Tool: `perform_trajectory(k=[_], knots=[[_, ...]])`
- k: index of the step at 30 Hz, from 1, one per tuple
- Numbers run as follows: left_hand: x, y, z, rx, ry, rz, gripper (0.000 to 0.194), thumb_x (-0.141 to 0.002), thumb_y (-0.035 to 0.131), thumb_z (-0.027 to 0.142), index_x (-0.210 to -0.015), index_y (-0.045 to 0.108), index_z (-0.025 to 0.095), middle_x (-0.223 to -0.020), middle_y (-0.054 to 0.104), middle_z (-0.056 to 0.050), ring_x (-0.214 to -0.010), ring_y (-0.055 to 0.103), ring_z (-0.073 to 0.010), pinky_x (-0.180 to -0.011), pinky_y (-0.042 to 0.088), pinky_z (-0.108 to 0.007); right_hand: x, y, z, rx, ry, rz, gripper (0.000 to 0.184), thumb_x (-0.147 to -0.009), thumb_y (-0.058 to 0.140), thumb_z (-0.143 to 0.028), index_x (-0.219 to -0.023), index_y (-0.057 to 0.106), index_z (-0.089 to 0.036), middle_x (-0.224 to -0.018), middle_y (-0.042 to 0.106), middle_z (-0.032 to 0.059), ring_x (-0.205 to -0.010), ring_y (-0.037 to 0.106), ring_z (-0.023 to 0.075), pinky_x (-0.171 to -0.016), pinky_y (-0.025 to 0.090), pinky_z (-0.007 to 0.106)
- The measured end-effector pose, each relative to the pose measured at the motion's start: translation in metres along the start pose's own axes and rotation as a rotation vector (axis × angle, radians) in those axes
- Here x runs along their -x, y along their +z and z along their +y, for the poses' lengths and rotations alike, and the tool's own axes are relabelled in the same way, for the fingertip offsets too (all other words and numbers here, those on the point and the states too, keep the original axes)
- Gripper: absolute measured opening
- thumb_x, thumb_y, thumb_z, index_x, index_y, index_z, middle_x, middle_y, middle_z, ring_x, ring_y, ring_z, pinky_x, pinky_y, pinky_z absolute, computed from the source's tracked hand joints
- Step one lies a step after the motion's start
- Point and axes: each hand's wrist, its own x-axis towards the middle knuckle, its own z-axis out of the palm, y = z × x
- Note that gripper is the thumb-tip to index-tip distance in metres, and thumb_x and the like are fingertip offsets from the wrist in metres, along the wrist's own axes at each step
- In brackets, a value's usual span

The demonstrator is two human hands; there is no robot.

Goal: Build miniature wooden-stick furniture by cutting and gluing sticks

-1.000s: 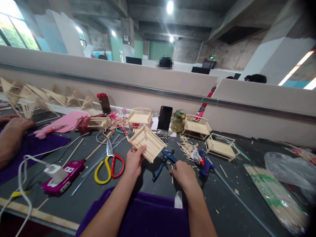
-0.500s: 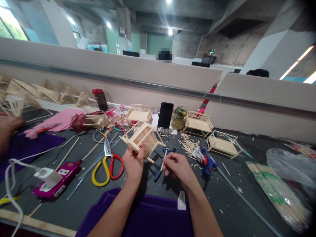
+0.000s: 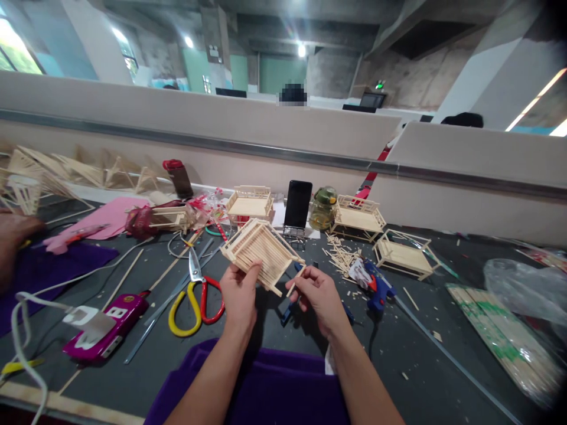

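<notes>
My left hand (image 3: 240, 290) grips a small model bed made of wooden sticks (image 3: 261, 251) by its near left edge, thumb on the slats. The model is tilted, its slatted face toward me. A short wooden stick (image 3: 296, 280) is pinched between the thumb and fingers of my right hand (image 3: 318, 295), close to the model's right corner; whether they touch I cannot tell. Beneath the hands lies a dark blue tool (image 3: 287, 311), partly hidden. Left of my left hand are scissors (image 3: 195, 292) with one yellow and one red handle.
Similar stick models (image 3: 405, 254) stand at the back, beside a phone on a stand (image 3: 297, 203) and a green-lidded jar (image 3: 323, 209). Loose short sticks (image 3: 343, 255) and a blue glue gun (image 3: 376, 289) lie right. A purple power strip (image 3: 106, 326) and another person's hand (image 3: 18, 236) are left.
The model has been turned so its slatted face shows more fully. My right hand has brought the stick nearer to the model's right corner. The view has shifted slightly.
</notes>
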Motion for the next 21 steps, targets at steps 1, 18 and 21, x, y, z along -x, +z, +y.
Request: perform_trajectory(k=[1,18,21], knots=[[-0.001,0.000,0.001,0.040,-0.033,0.007,0.031,-0.062,0.079,0.028,-0.087,0.067,0.015,-0.085,0.072,-0.003,-0.074,0.066,-0.0163,-0.071,0.052,-0.027,0.000,0.001,0.001,-0.015,0.009,-0.001,0.021,-0.067,0.069,-0.030,-0.074,0.053,-0.018,-0.067,0.068,0.0008,-0.046,0.054,0.0084,-0.034,0.034,0.014],[-0.006,0.004,0.010,0.491,-0.521,-0.097,0.022,-0.066,0.075,0.004,-0.073,0.060,0.018,-0.069,0.070,0.003,-0.064,0.069,-0.0107,-0.059,0.056,-0.017,-0.006,0.008,0.017,-0.177,-0.026,0.112,0.031,-0.066,0.077,-0.042,-0.078,0.064,-0.017,-0.060,0.052,-0.0054,-0.051,0.048,0.0076,-0.036,0.032,0.014],[-0.006,0.003,0.012,0.466,-0.523,-0.120,0.024,-0.065,0.075,0.004,-0.066,0.056,0.019,-0.063,0.068,0.003,-0.068,0.069,-0.0133,-0.062,0.058,-0.020,-0.007,0.005,0.017,-0.211,0.104,0.086,0.037,-0.061,0.080,-0.045,-0.076,0.061,-0.017,-0.064,0.059,-0.0034,-0.052,0.055,0.0086,-0.035,0.036,0.014]])
